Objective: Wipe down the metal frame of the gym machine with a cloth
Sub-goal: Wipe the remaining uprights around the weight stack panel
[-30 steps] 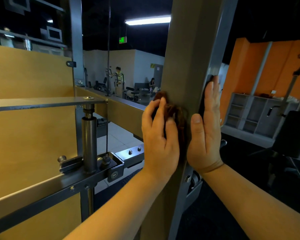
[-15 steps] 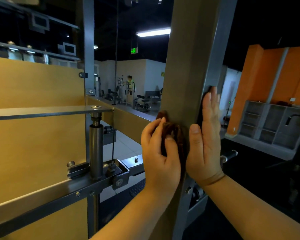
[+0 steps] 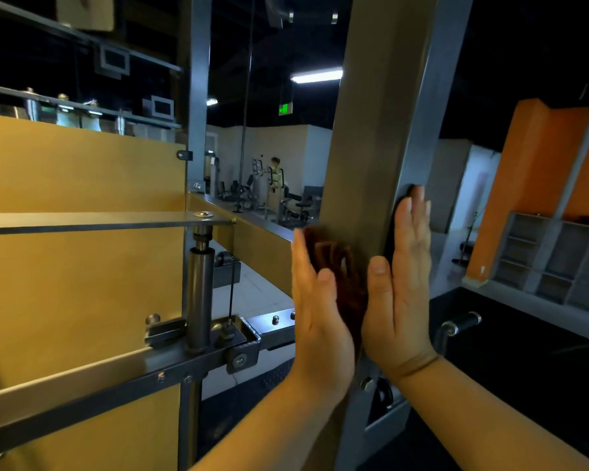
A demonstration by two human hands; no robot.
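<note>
A wide grey metal upright (image 3: pixel 374 137) of the gym machine frame rises right in front of me. A dark brown cloth (image 3: pixel 334 263) lies against its left face. My left hand (image 3: pixel 317 314) presses the cloth onto the post with straight fingers. My right hand (image 3: pixel 400 290) lies flat on the post's right edge, fingers straight and pointing up, thumb on the front face. Part of the cloth is hidden between the two hands.
A yellow panel (image 3: pixel 82 283) with grey crossbars, a vertical steel cylinder (image 3: pixel 199 294) and a bracket stand to the left. A black handle grip (image 3: pixel 463 322) juts out at the right. Orange wall and grey shelving (image 3: pixel 558 263) are behind; other gym machines and a person stand far back.
My left hand's fingers have straightened from a curl over the cloth to a flat press. The view has tilted upward, so both hands sit lower in the frame.
</note>
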